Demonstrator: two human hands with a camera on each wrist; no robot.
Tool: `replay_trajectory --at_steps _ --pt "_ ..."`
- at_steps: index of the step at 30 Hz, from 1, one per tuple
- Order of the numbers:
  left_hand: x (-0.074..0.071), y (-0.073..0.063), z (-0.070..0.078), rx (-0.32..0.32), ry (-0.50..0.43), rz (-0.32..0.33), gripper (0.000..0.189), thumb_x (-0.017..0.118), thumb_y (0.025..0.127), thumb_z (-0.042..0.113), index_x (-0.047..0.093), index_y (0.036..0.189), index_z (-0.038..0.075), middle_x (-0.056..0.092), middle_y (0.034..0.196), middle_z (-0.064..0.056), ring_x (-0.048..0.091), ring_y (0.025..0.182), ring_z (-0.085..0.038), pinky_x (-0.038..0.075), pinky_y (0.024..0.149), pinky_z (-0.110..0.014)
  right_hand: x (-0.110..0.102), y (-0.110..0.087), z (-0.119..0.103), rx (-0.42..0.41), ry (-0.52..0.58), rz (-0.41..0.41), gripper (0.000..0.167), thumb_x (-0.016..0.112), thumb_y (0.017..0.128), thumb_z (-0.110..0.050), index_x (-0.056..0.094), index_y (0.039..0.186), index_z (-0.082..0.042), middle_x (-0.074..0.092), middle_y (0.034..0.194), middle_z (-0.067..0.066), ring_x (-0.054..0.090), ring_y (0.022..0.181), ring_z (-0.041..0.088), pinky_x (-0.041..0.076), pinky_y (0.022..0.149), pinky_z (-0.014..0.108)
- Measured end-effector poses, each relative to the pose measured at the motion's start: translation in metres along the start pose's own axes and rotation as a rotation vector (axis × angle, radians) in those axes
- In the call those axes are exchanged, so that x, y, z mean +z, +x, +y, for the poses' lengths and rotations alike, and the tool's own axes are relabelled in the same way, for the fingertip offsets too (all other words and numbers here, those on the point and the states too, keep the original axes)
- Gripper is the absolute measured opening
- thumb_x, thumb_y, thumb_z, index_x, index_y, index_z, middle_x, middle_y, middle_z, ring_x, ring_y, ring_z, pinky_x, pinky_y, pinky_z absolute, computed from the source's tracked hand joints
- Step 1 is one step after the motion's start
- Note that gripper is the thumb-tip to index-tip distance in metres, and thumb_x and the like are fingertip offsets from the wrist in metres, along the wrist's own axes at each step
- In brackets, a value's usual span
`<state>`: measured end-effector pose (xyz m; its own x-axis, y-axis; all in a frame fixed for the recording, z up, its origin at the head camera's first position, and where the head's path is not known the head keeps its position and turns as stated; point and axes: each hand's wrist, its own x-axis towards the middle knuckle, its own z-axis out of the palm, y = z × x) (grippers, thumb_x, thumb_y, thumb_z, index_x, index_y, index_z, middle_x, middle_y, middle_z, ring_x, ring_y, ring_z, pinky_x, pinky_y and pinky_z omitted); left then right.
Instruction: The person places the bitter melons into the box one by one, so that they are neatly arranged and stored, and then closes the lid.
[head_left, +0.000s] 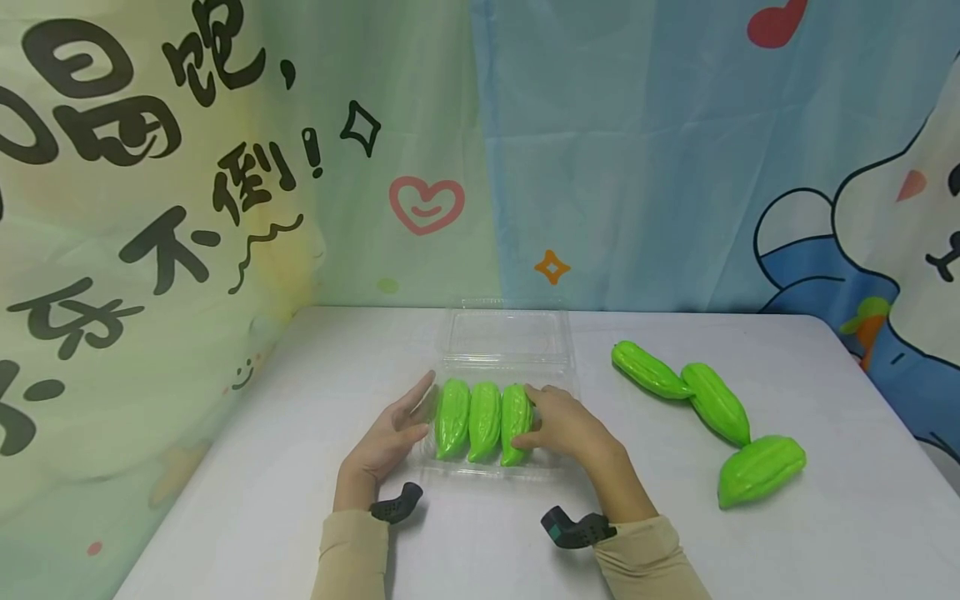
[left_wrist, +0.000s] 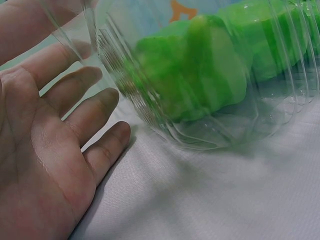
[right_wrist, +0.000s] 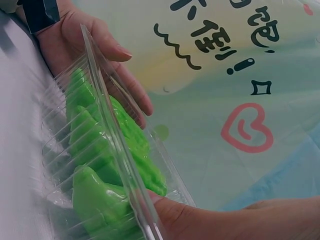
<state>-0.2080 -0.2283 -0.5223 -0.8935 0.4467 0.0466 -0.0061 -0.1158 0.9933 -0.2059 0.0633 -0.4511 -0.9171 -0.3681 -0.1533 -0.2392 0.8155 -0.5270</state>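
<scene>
Three glossy green bitter melons lie side by side, lengthwise, in a clear plastic box (head_left: 551,468) whose lid (head_left: 508,337) is folded back behind it. My right hand (head_left: 572,427) pinches the rightmost bitter melon (head_left: 515,427) between thumb and fingers, at the box's right end. Beside the left wall stands my left hand (head_left: 386,442), fingers extended and palm facing the box, holding nothing. In the left wrist view those fingertips (left_wrist: 120,134) come right up to the ribbed wall. The middle bitter melon (head_left: 485,421) and the left bitter melon (head_left: 453,419) rest untouched.
To the right, three more bitter melons form a slanting chain on the white table (head_left: 262,467): a far one (head_left: 651,371), a middle one (head_left: 716,404) and a near one (head_left: 761,469). A printed curtain (head_left: 637,167) hangs behind the table and along its left side.
</scene>
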Motion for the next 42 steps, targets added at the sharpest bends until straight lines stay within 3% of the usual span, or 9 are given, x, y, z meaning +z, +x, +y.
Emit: replay_trajectory --at_steps 5,16,39,42 --pt "-0.001 0.000 0.000 0.009 0.000 -0.007 0.084 0.071 0.084 0.018 0.021 0.152 0.021 0.009 0.161 0.000 0.006 0.148 -0.031 -0.005 0.115 -0.059 -0.001 0.000 -0.001 -0.004 -0.003 -0.003 0.089 0.081 0.072 -0.034 0.039 0.142 0.003 0.054 0.132 0.022 0.053 0.120 0.033 0.046 0.100 0.048" --pt "0.001 0.000 0.000 -0.013 -0.005 0.018 0.084 0.072 0.083 0.021 0.024 0.151 0.025 0.012 0.161 0.004 0.008 0.148 -0.028 -0.005 0.116 -0.056 -0.002 -0.001 0.001 -0.004 -0.017 -0.012 0.090 0.081 0.073 -0.036 0.039 0.142 0.003 0.054 0.132 0.021 0.056 0.111 0.027 0.047 0.097 0.045" --pt "0.002 0.000 0.002 -0.019 -0.004 0.035 0.083 0.072 0.083 0.018 0.025 0.151 0.027 0.013 0.160 0.006 0.011 0.148 -0.027 -0.003 0.118 -0.054 -0.012 -0.007 -0.002 -0.007 0.010 -0.014 0.078 0.077 0.078 -0.030 0.043 0.139 0.003 0.052 0.135 0.023 0.050 0.124 0.035 0.042 0.104 0.049" --pt "0.002 0.000 0.002 -0.017 0.000 0.037 0.082 0.071 0.083 0.018 0.025 0.151 0.027 0.014 0.160 0.005 0.012 0.148 -0.027 -0.002 0.118 -0.054 -0.017 -0.009 -0.003 -0.013 0.009 -0.012 0.078 0.077 0.078 -0.030 0.043 0.139 0.004 0.053 0.133 0.023 0.055 0.117 0.032 0.044 0.102 0.049"
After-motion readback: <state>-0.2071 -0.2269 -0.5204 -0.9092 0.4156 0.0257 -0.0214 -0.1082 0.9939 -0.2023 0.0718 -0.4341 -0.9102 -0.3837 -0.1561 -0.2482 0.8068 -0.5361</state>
